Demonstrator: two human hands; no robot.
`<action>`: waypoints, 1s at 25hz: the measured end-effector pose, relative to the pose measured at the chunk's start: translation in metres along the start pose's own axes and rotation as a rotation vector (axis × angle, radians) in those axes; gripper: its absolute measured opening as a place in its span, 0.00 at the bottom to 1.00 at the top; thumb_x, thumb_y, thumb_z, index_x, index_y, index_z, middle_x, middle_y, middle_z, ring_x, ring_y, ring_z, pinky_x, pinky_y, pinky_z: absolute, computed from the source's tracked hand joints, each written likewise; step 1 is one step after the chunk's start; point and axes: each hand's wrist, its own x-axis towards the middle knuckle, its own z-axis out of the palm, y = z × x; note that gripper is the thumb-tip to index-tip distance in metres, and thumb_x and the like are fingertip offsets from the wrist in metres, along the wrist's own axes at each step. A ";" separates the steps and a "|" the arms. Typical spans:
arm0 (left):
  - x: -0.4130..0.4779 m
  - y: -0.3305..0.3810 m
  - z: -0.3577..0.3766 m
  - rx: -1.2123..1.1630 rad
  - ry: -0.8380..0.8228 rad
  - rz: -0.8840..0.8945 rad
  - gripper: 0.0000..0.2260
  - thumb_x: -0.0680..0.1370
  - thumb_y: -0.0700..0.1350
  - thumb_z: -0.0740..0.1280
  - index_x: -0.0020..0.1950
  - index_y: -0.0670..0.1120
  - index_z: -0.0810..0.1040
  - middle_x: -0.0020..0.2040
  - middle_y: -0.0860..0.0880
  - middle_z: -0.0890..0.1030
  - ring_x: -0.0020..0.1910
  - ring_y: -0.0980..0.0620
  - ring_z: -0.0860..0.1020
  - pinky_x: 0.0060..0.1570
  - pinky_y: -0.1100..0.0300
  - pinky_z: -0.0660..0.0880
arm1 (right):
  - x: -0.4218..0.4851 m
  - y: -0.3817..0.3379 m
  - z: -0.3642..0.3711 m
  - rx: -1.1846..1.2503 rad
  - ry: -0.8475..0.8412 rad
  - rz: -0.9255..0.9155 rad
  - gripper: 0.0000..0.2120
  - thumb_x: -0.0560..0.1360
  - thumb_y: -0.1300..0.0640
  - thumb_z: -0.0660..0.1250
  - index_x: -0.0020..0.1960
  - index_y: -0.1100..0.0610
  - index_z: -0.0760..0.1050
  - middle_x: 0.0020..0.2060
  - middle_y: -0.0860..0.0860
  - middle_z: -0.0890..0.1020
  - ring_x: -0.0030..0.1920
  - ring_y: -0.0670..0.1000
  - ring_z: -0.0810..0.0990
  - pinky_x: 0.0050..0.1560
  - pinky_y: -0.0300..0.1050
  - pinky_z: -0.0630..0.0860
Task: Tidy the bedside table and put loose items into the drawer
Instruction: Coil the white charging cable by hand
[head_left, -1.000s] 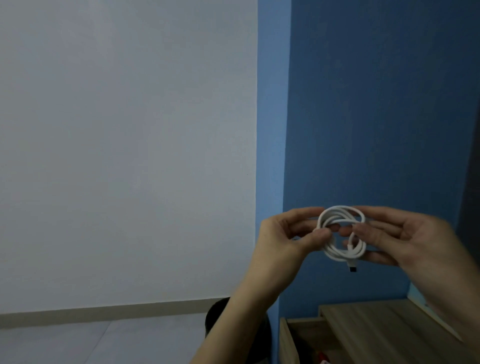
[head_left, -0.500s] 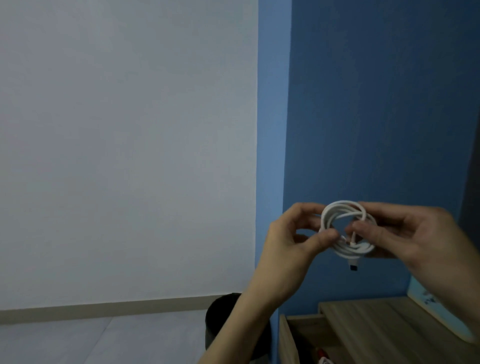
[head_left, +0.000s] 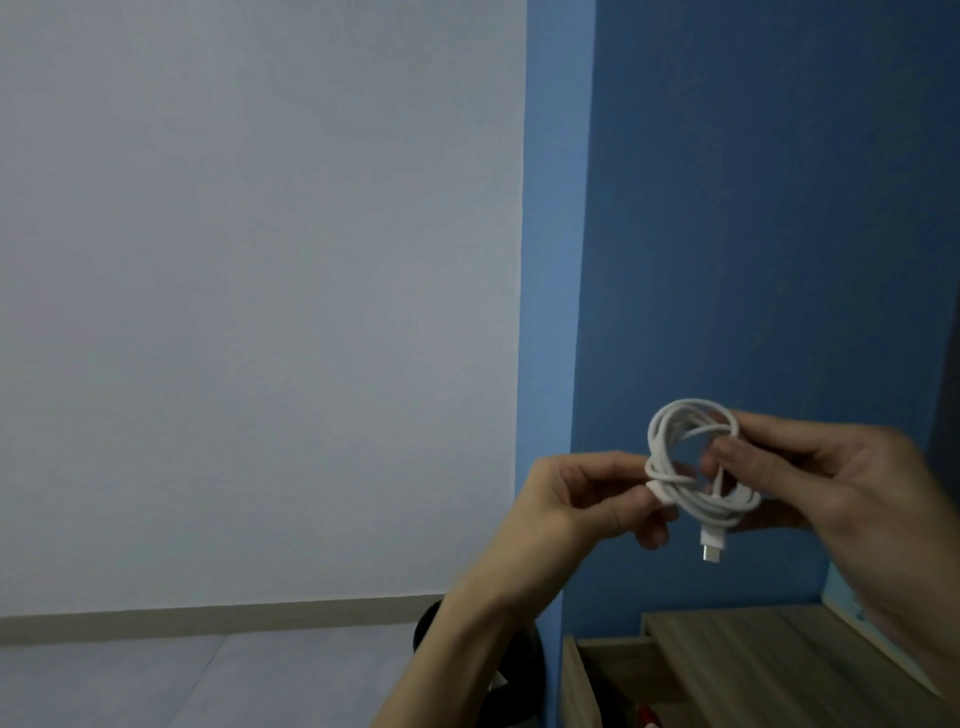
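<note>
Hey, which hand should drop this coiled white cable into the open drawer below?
Probably the right hand: its fingers grip the bundled loops of the cable, while the left hand only pinches one plug end. The open drawer sits just below both.

Both bare forearms rise from the lower frame edge, hands meeting at lower right. Left hand (head_left: 587, 501) pinches an end of the coiled white charging cable (head_left: 657, 441) between thumb and forefinger. Right hand (head_left: 852, 483) grips the coil's far side, fingers curled.
</note>
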 end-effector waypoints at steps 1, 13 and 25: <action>0.000 0.001 0.001 0.000 0.023 0.009 0.10 0.76 0.33 0.65 0.54 0.30 0.78 0.34 0.52 0.80 0.32 0.58 0.77 0.39 0.66 0.74 | 0.000 0.000 0.001 0.001 -0.009 0.003 0.31 0.46 0.30 0.73 0.42 0.48 0.85 0.32 0.56 0.83 0.30 0.49 0.82 0.29 0.39 0.79; -0.004 0.006 0.006 0.318 0.420 0.129 0.07 0.72 0.38 0.70 0.41 0.51 0.82 0.33 0.51 0.79 0.32 0.59 0.75 0.33 0.67 0.71 | -0.003 0.009 0.009 0.015 0.084 -0.076 0.26 0.54 0.30 0.69 0.38 0.50 0.84 0.28 0.52 0.80 0.28 0.44 0.78 0.34 0.34 0.79; -0.008 0.014 0.007 0.068 0.136 -0.008 0.11 0.79 0.39 0.62 0.58 0.36 0.77 0.40 0.40 0.80 0.32 0.53 0.79 0.35 0.67 0.75 | 0.001 0.025 0.008 -0.193 0.003 -0.121 0.15 0.64 0.36 0.68 0.50 0.36 0.79 0.35 0.46 0.85 0.33 0.43 0.81 0.37 0.30 0.77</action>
